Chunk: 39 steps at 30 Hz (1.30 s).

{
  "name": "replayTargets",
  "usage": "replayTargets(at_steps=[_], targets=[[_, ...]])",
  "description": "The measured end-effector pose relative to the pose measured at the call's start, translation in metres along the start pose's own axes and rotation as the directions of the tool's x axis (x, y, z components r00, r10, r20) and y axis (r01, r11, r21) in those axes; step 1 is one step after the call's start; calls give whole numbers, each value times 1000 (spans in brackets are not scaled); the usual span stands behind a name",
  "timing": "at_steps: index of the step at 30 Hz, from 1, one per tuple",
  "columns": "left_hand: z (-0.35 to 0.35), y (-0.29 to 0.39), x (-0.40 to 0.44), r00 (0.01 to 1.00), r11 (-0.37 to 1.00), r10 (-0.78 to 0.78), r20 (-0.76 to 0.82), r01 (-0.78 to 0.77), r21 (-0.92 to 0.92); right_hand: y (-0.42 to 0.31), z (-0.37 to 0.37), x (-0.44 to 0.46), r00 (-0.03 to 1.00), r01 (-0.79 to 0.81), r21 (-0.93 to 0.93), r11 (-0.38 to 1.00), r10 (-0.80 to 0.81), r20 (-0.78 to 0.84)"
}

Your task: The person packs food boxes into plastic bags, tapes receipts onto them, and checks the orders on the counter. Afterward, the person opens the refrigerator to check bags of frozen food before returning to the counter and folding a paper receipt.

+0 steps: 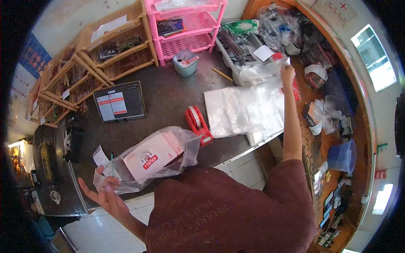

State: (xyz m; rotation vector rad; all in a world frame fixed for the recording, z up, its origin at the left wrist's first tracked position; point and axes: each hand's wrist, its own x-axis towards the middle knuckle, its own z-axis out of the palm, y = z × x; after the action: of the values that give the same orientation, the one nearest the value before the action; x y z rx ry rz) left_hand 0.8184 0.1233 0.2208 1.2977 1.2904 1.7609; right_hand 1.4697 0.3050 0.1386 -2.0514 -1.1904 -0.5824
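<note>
A pink box (148,157) with a red and black printed logo lies inside a clear plastic bag (188,148) near the counter's front edge. At the bag's left end is my left hand (109,197), some fingers curled against the plastic and one finger stretched out. My right hand (288,74) reaches far to the right, its fingers pinched on clear plastic (270,72) beside a crowded bin. Flat clear bags (242,110) are spread below it. Between the boxed bag and these sheets stands a red tape dispenser (198,125).
A tablet (120,102) lies on the dark counter (168,101), near wicker shelves (116,46) and a pink rack (185,29). A small tub (185,64) stands behind. Plastic-wrapped goods and a blue bucket (342,156) line the wooden shelf on the right.
</note>
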Motion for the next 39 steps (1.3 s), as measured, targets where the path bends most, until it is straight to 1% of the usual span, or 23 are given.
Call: replayTargets(at_steps=[2,4,5,7,9,11,12,13,14,15,16,18,19,21,23,25,26,27,30,33,36,38,39], targets=[[5,4,-2,999,1000,-13,-32,14,12,-5,-9,18,987,-159,169,973,152,54],[5,6,-3,999,1000,-29,-35,29,2,-20,-15,33,949,-311,385,869,259,182],[3,4,-4,999,999,-40,-17,39,-12,-29,-16,35,978,-192,492,849,125,167],[-1,5,-5,998,997,-64,10,65,-34,-110,-54,21,973,-229,752,618,129,191],[4,9,-8,995,995,-95,14,96,-40,-197,-90,0,995,-59,907,418,98,20],[8,8,-11,996,992,-81,42,84,-94,-281,-146,-50,1000,-16,900,435,2,17],[9,8,-13,996,990,-71,54,77,-119,-322,-163,-90,973,231,837,495,-94,-212],[10,11,-16,996,987,-82,40,86,-132,-347,-164,-139,902,315,776,547,-427,-65],[11,14,-18,996,985,-90,28,93,-146,-372,-165,-188,707,423,740,524,-701,92],[10,14,-19,996,982,-89,20,91,-167,-389,-157,-226,483,435,813,387,-862,152],[4,11,-23,993,984,-80,84,92,-153,-400,-143,-270,257,358,881,310,-939,226],[-10,-7,-38,972,986,-75,222,106,-132,-398,-108,-339,-94,312,860,403,-888,450],[-16,-14,-45,953,986,-74,292,114,-121,-392,-93,-358,-213,334,813,477,-802,558],[-22,-13,-49,916,981,-74,394,138,-138,-387,-83,-375,-356,352,743,569,-653,669],[-25,-2,-53,888,966,-73,454,177,-190,-386,-79,-382,-453,344,704,621,-547,704],[-40,5,-45,902,912,-195,385,311,-266,-392,-86,-378,-526,330,700,633,-492,694],[-45,8,-36,902,879,-247,356,363,-310,-396,-91,-373,-555,341,707,619,-474,684],[-49,11,-28,916,890,-251,313,345,-298,-403,-100,-364,-583,351,724,594,-466,666],[-64,11,-15,903,904,-319,289,382,-195,-429,-133,-317,-673,367,840,399,-509,536],[-68,9,-10,927,925,-273,258,327,-196,-430,-135,-293,-654,223,899,378,-625,426],[-60,10,-1,944,924,-175,280,255,-283,-415,-136,-293,-426,469,852,234,-785,450],[-56,10,11,961,931,-100,256,181,-316,-413,-120,-277,-298,208,874,439,-823,484],[-55,10,19,971,944,-71,229,140,-300,-405,-115,-257,-273,424,775,469,-750,603]])
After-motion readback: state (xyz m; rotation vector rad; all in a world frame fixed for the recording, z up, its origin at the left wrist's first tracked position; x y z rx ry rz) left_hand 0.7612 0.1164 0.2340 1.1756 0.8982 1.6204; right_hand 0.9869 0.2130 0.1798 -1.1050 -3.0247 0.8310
